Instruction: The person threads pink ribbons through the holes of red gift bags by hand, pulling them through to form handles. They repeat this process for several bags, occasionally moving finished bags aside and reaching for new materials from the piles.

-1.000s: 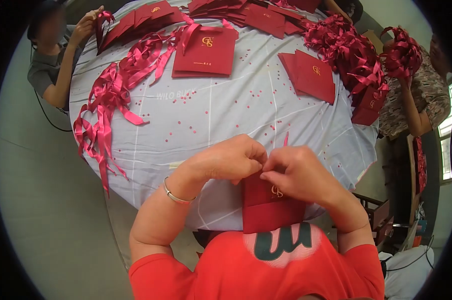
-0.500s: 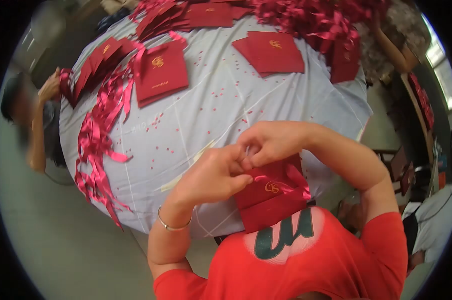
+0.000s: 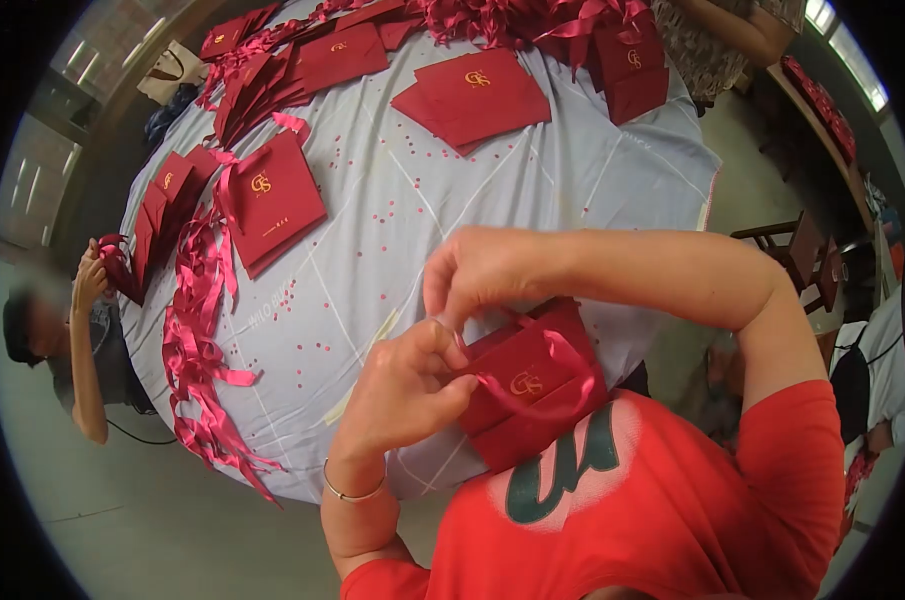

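A dark red paper gift bag [image 3: 507, 415] with gold lettering leans against my body at the table's near edge. A loop of pink ribbon [image 3: 570, 405] hangs across its front, one end running to my left thumb. My left hand [image 3: 402, 385], with a bangle at the wrist, has its fingers curled in a pinch by the bag's left corner. Just above it, my right hand [image 3: 487, 272] is closed, fingertips bent down to meet the left fingers. What the right fingertips hold is too small to make out.
On the cloth-covered table [image 3: 372, 270] lie stacks of red bags [image 3: 277, 205], another pile [image 3: 477, 95], and a long heap of pink ribbons [image 3: 197, 330]. Small red dots are scattered about. A co-worker's hand [image 3: 90, 275] handles a bag at left; another person's arm [image 3: 737, 30] is at upper right.
Both hands have shifted left, away from the bag's front. The ribbon loop now droops wider across the bag, whose top shows more. The view has turned slightly.
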The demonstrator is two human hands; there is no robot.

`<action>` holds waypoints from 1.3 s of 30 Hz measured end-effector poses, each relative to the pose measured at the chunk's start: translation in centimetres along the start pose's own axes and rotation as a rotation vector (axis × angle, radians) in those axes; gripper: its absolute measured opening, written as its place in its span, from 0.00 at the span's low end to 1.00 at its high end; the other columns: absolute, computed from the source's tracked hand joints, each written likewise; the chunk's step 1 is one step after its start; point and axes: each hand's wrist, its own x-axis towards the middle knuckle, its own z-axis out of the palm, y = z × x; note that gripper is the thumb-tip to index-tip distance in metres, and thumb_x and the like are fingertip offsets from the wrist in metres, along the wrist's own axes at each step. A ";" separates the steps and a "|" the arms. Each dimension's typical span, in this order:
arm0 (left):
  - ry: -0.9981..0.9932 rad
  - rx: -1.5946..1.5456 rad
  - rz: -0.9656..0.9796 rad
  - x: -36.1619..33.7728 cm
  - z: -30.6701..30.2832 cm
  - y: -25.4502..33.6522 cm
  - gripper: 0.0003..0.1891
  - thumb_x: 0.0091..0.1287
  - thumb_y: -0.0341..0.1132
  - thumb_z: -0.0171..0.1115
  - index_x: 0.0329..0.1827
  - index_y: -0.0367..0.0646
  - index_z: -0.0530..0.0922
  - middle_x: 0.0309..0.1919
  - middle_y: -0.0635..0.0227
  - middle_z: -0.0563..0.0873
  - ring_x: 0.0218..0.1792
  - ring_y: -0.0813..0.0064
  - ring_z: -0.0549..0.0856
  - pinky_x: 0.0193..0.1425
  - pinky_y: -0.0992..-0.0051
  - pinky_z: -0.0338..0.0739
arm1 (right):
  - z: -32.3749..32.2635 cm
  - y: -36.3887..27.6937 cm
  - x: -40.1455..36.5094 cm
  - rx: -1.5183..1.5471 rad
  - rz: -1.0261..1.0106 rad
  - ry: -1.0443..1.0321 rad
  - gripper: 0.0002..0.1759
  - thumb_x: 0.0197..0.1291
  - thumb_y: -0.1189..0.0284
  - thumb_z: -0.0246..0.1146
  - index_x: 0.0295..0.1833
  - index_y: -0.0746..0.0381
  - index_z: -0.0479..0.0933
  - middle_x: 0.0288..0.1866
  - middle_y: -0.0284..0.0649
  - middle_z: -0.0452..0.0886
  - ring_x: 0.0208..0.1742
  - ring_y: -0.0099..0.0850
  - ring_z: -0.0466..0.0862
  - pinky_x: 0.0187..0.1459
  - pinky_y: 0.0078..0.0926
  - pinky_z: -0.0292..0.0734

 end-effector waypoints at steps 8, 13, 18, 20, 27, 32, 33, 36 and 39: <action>-0.076 -0.085 -0.113 0.7 -0.2 -0.5 0.08 0.55 0.25 0.67 0.33 0.37 0.74 0.20 0.67 0.83 0.23 0.83 0.80 0.28 0.77 0.73 | -2.2 0.6 0.8 0.012 -0.249 0.221 0.12 0.50 0.77 0.69 0.41 0.68 0.80 0.29 0.38 0.83 0.31 0.24 0.83 0.32 0.22 0.77; -0.126 -0.048 -0.127 1.2 -0.1 -0.7 0.08 0.58 0.21 0.62 0.36 0.37 0.72 0.21 0.77 0.79 0.23 0.93 0.73 0.22 0.84 0.62 | -2.7 1.5 0.9 -0.124 -0.362 0.333 0.09 0.52 0.75 0.68 0.38 0.68 0.81 0.30 0.38 0.84 0.30 0.23 0.82 0.31 0.23 0.78; -0.093 -0.033 -0.091 1.9 0.6 -1.9 0.08 0.58 0.22 0.62 0.39 0.34 0.76 0.22 0.75 0.80 0.25 0.90 0.73 0.25 0.81 0.66 | -2.9 1.0 -0.4 -0.342 -0.306 0.444 0.08 0.53 0.74 0.67 0.35 0.68 0.81 0.28 0.39 0.84 0.30 0.22 0.82 0.32 0.24 0.78; -0.089 0.016 -0.079 2.0 0.7 -1.9 0.08 0.58 0.23 0.62 0.40 0.33 0.77 0.22 0.75 0.81 0.25 0.89 0.74 0.26 0.81 0.67 | -3.0 0.3 -1.5 -0.363 -0.236 0.508 0.08 0.53 0.73 0.67 0.35 0.68 0.81 0.27 0.40 0.84 0.31 0.23 0.83 0.33 0.25 0.79; -0.077 0.026 -0.045 2.0 0.9 -2.2 0.08 0.57 0.24 0.64 0.39 0.33 0.78 0.23 0.71 0.82 0.27 0.88 0.75 0.29 0.80 0.71 | -2.5 1.6 -1.5 -0.757 -0.199 0.540 0.14 0.45 0.68 0.71 0.34 0.67 0.81 0.33 0.50 0.85 0.38 0.45 0.86 0.41 0.36 0.80; -0.086 0.068 -0.056 1.9 0.8 -2.0 0.07 0.58 0.24 0.64 0.39 0.34 0.78 0.25 0.71 0.83 0.28 0.88 0.76 0.30 0.80 0.71 | -2.3 1.7 -1.2 -0.683 -0.149 0.493 0.11 0.45 0.73 0.69 0.35 0.68 0.82 0.32 0.47 0.86 0.36 0.39 0.86 0.39 0.33 0.80; -0.092 0.057 -0.050 1.9 0.8 -2.2 0.07 0.58 0.24 0.63 0.39 0.34 0.78 0.25 0.72 0.83 0.28 0.88 0.76 0.30 0.80 0.71 | -2.4 1.7 -1.3 -0.684 -0.150 0.492 0.11 0.45 0.73 0.69 0.35 0.68 0.82 0.32 0.47 0.86 0.36 0.39 0.86 0.39 0.33 0.80; -0.087 0.042 -0.037 1.9 0.9 -2.4 0.07 0.58 0.24 0.63 0.38 0.34 0.77 0.25 0.72 0.83 0.28 0.88 0.75 0.30 0.80 0.71 | -2.6 1.9 -1.1 -0.327 -0.191 0.380 0.09 0.48 0.75 0.68 0.36 0.68 0.82 0.31 0.41 0.85 0.33 0.30 0.84 0.36 0.28 0.78; -0.084 0.051 -0.026 1.9 1.0 -2.5 0.06 0.58 0.24 0.63 0.38 0.34 0.77 0.25 0.72 0.83 0.28 0.88 0.75 0.30 0.80 0.71 | -2.5 2.0 -0.2 -0.186 -0.160 0.273 0.10 0.52 0.75 0.68 0.39 0.69 0.82 0.31 0.37 0.84 0.31 0.24 0.82 0.34 0.23 0.77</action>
